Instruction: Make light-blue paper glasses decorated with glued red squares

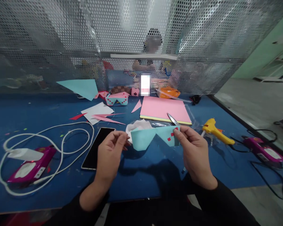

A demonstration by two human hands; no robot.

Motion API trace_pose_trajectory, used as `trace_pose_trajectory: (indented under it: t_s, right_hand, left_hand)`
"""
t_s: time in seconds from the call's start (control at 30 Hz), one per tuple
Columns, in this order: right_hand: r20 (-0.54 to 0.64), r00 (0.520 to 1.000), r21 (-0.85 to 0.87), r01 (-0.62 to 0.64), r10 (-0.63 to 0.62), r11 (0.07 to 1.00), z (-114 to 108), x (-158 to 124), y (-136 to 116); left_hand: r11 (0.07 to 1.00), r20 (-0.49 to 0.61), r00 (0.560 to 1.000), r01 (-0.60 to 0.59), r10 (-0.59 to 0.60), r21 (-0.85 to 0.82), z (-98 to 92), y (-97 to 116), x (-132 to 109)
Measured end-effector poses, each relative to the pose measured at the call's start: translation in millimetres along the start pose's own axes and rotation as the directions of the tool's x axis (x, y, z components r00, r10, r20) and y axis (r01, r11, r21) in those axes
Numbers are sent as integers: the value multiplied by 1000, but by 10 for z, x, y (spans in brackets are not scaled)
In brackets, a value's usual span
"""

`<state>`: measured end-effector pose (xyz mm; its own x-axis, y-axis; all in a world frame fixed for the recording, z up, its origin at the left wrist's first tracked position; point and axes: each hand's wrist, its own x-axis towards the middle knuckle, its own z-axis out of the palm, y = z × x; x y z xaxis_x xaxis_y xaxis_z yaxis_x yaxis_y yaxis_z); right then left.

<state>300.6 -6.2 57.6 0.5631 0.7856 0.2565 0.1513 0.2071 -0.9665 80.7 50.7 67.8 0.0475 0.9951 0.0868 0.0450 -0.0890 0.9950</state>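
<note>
A light-blue paper cutout shaped like a pair of glasses (143,139) hangs above the blue table, with small red squares on its right half. My right hand (194,150) grips its right end between thumb and fingers. Just off the cutout's left end, my left hand (112,150) is closed in a pinch; what it pinches, if anything, is too small to make out. Behind the cutout lies a crumpled white tissue (138,125), partly covered. A black-screened phone (94,149) rests flat beside my left hand, which hides part of it.
Scissors (172,118) lie against a stack of pink paper (165,108). Right: a yellow glue gun (215,131) and purple power strip (264,149). Left: another purple power strip (33,166) with looped white cable (61,142). Paper scraps (97,111) and similar decorated glasses (116,99) sit farther back before a perforated screen (122,40).
</note>
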Motion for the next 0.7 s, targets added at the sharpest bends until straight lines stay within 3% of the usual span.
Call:
trace_pose_trajectory:
  t_s: [0.13, 0.3, 0.43, 0.5, 0.57, 0.63, 0.7]
  right_hand:
    - [-10, 1000, 19, -17, 17, 1000, 40, -26, 52]
    - [62, 997, 9, -47, 46, 999, 95, -57, 44]
    - [111, 991, -252, 97, -71, 963, -151, 55, 22]
    - [98, 973, -540, 230, -211, 810, -429, 190, 23]
    - [116, 958, -872, 225, -263, 434, -767, 357, 50]
    - [105, 991, -994, 105, -79, -12, -1092, 530, 106]
    - [101, 994, -990, 105, 44, -97, -1343, 688, 183]
  left_hand:
    - [993, 111, 989, 102, -95, -53, 78, -16, -15]
    - [977, 58, 978, 206, -202, -61, 132, 25, -17]
    - [958, 8, 971, 239, -241, -161, 109, 5, 19]
    - [954, -4, 968, 248, -252, -170, 85, -22, 43]
    - [949, -21, 966, 251, -259, -189, 68, -48, 61]
    - [937, -38, 961, 259, -275, -234, 62, -63, 68]
    - [920, -41, 954, 273, -296, -282, 64, -65, 66]
